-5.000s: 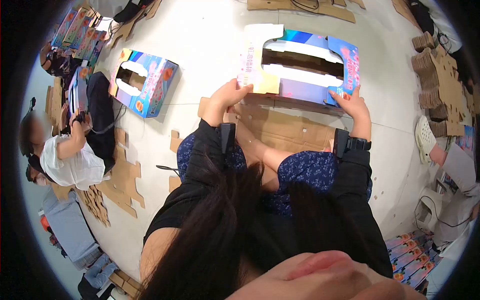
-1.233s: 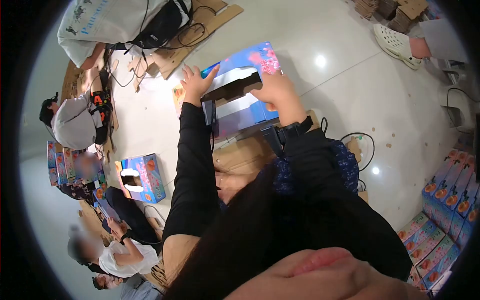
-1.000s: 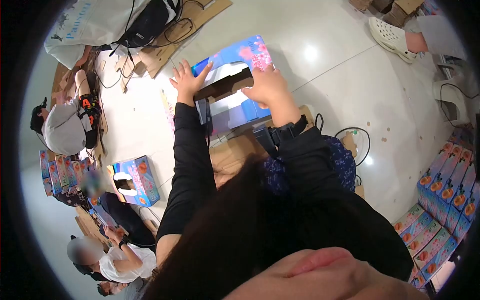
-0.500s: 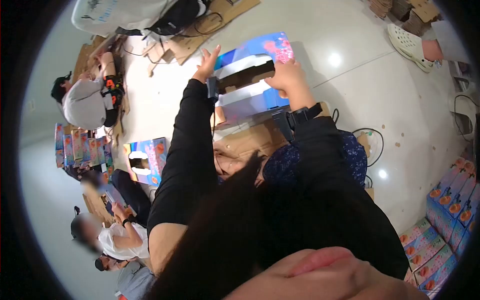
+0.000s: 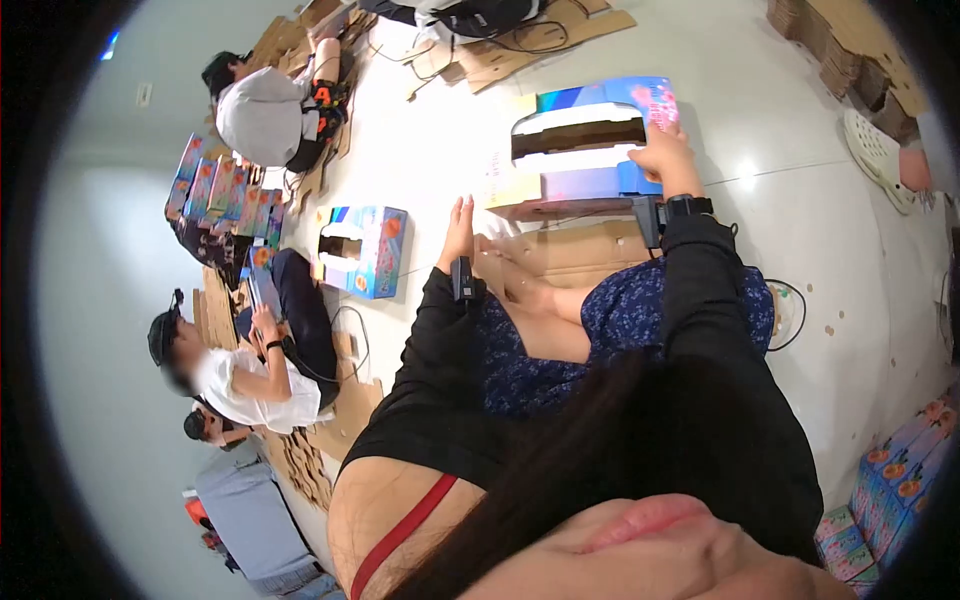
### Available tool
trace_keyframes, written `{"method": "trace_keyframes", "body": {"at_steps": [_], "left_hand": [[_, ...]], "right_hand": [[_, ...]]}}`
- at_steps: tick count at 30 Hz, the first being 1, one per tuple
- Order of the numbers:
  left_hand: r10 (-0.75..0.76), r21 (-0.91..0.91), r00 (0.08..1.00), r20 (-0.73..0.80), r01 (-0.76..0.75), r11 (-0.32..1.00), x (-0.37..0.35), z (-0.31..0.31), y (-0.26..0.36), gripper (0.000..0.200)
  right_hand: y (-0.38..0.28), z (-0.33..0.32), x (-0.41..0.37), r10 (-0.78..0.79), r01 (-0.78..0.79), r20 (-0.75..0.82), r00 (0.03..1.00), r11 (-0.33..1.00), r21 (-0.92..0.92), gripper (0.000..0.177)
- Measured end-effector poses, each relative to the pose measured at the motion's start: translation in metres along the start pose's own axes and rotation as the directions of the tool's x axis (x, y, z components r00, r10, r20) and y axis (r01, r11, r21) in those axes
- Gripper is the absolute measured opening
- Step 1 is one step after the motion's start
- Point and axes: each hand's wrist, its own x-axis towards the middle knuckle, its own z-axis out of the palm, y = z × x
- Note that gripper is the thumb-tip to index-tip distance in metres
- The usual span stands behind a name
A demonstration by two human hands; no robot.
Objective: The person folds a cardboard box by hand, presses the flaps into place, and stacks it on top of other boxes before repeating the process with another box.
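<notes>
A blue and pink printed carton (image 5: pixel 590 185) with a long cut-out opening lies on the floor in front of my legs. My right hand (image 5: pixel 668 160) grips its right end, fingers over the printed edge and thumb near the opening. Off the carton, to its lower left, my left hand (image 5: pixel 459 232) is raised with nothing in it, fingers extended. Flattened brown cardboard (image 5: pixel 590 248) lies between the carton and my legs. Another printed box (image 5: pixel 375 250) with a similar opening stands on the floor further left.
At the left sit co-workers, one in a grey shirt (image 5: pixel 265 115), another in a white top (image 5: pixel 235 385). Stacked printed boxes (image 5: pixel 225 190) stand between them; more boxes (image 5: pixel 900 475) are at lower right. A person's white clog (image 5: pixel 875 150) and cardboard stacks (image 5: pixel 840 60) are at upper right.
My left hand has come off the carton's left side and moved down towards my legs. My right hand still holds the right end. The view has shifted, showing more of the left side.
</notes>
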Motion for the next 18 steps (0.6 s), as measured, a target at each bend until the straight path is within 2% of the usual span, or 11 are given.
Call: {"method": "trace_keyframes", "body": {"at_steps": [2, 3, 6, 7, 10, 12, 13, 15, 17, 18], "left_hand": [[-0.187, -0.309, 0.982, -0.026, 0.170, 0.936, -0.006, 0.002, 0.028, 0.076], [-0.092, -0.149, 0.990, -0.111, 0.075, 0.986, 0.006, 0.001, -0.001, 0.075], [-0.101, 0.016, 0.982, -0.161, 0.105, 0.994, 0.005, 0.013, -0.002, 0.079], [-0.069, 0.098, 0.986, -0.155, 0.085, 0.992, 0.006, 0.019, -0.002, 0.077], [0.004, 0.339, 0.992, -0.127, 0.039, 0.940, 0.003, 0.033, 0.016, 0.071], [0.041, 0.492, 0.993, -0.112, 0.020, 0.870, -0.002, 0.040, 0.044, 0.065], [0.118, 0.485, 0.975, -0.188, -0.013, 0.874, 0.003, 0.043, 0.034, 0.064], [0.054, 0.484, 0.991, -0.126, 0.014, 0.875, 0.010, 0.043, 0.027, 0.067], [-0.036, 0.507, 0.996, -0.081, 0.073, 0.859, 0.012, 0.041, 0.033, 0.071], [-0.092, 0.533, 0.994, -0.065, 0.112, 0.839, 0.014, 0.041, 0.039, 0.073]], "right_hand": [[0.010, 0.016, 0.000, -0.022, 0.026, -0.077, 0.997, 0.999, 0.047, 0.090], [0.017, 0.027, 0.006, -0.027, 0.031, -0.078, 0.997, 0.998, 0.050, 0.099], [0.028, 0.025, -0.010, 0.026, -0.013, -0.065, 0.998, 0.980, 0.200, 0.103], [0.031, 0.024, -0.013, 0.029, -0.010, -0.119, 0.992, 0.987, 0.162, 0.104], [0.045, 0.011, -0.021, 0.034, -0.031, -0.002, 0.999, 0.924, 0.382, 0.102], [0.055, 0.013, -0.015, -0.054, 0.004, 0.124, 0.991, 0.928, 0.373, 0.102], [0.058, 0.014, -0.010, -0.100, 0.024, 0.186, 0.977, 0.928, 0.372, 0.102], [0.068, 0.023, -0.015, -0.136, 0.028, 0.218, 0.966, 0.899, 0.436, 0.105], [0.087, 0.043, -0.011, -0.166, 0.098, 0.136, 0.977, 0.908, 0.407, 0.109], [0.104, 0.062, -0.002, -0.186, 0.163, 0.036, 0.982, 0.926, 0.341, 0.110]]}}
